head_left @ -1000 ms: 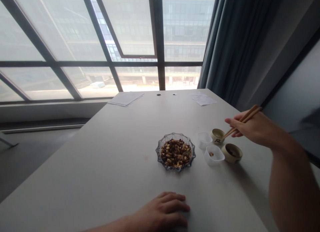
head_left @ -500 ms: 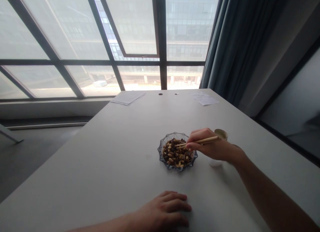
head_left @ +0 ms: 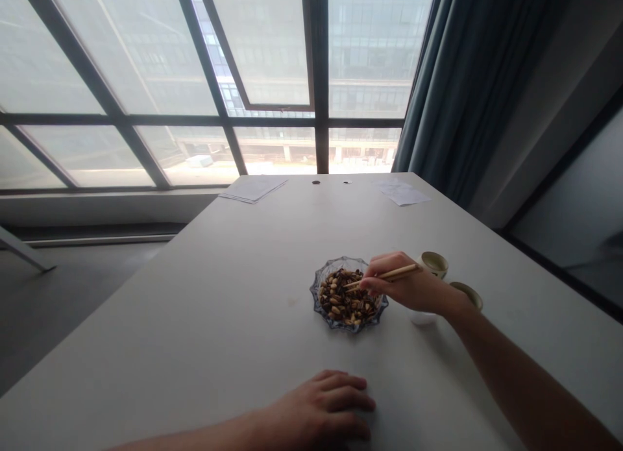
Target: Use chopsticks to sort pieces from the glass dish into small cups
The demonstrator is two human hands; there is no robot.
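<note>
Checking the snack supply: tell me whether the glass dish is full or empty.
Nearly full: a heap of light and dark seeds covers most of the cut-glass dish, leaving only its rim showing around them.

— White plastic tub (head_left: 422, 318)?
— Mostly hidden behind the right hand (head_left: 411, 290).
— Brown-and-cream kernels (head_left: 342, 298) in the blue glass dish (head_left: 335, 328)?
— Too small to identify.
— Bare left forearm (head_left: 195, 433)?
— Cut off by the bottom edge.

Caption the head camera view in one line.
Right hand holds chopsticks over seeds in a glass dish, left hand resting on the table.
</note>
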